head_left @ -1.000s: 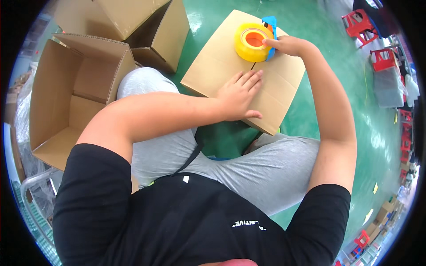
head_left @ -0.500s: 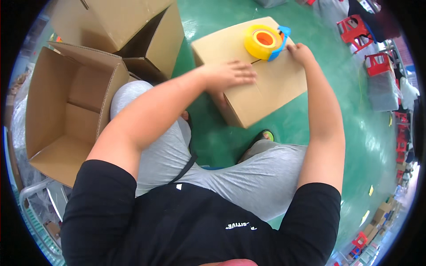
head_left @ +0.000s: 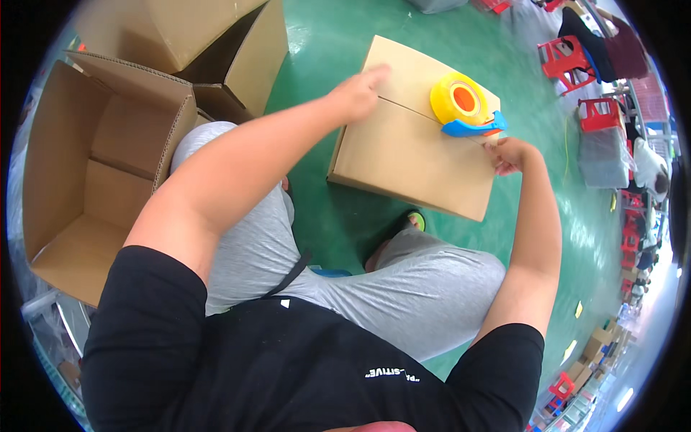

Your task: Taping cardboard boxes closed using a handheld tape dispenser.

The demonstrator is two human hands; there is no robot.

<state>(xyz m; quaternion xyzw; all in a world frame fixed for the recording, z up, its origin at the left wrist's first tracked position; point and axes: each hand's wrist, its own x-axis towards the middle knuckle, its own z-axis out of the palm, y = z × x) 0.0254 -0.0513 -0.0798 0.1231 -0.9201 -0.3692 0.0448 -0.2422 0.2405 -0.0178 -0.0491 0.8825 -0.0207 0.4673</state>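
Note:
A closed brown cardboard box (head_left: 403, 155) stands on the floor in front of me, its top flaps meeting along a seam. On its top sits a yellow roll of tape (head_left: 439, 101) with an orange core, in a dispenser with a blue handle (head_left: 464, 129). My left hand (head_left: 356, 95) is at the box's left edge by the seam, blurred, its index finger stretched out over the top and nothing visible in it. At the right edge, near the seam's other end and the blue handle, my right hand (head_left: 511, 155) touches the box, fingers apart.
Left of my leg is an open cardboard box (head_left: 119, 198). Further large cartons (head_left: 259, 61) stand behind it. Red stools (head_left: 565, 61) and a wrapped grey stack (head_left: 603, 155) line the right side of the green floor (head_left: 576, 237), where a person in dark clothes also shows.
The box has turned clockwise, carrying the tape dispenser right and nearer me. My left hand has moved from the near flap up to the left edge; my right hand has come nearer.

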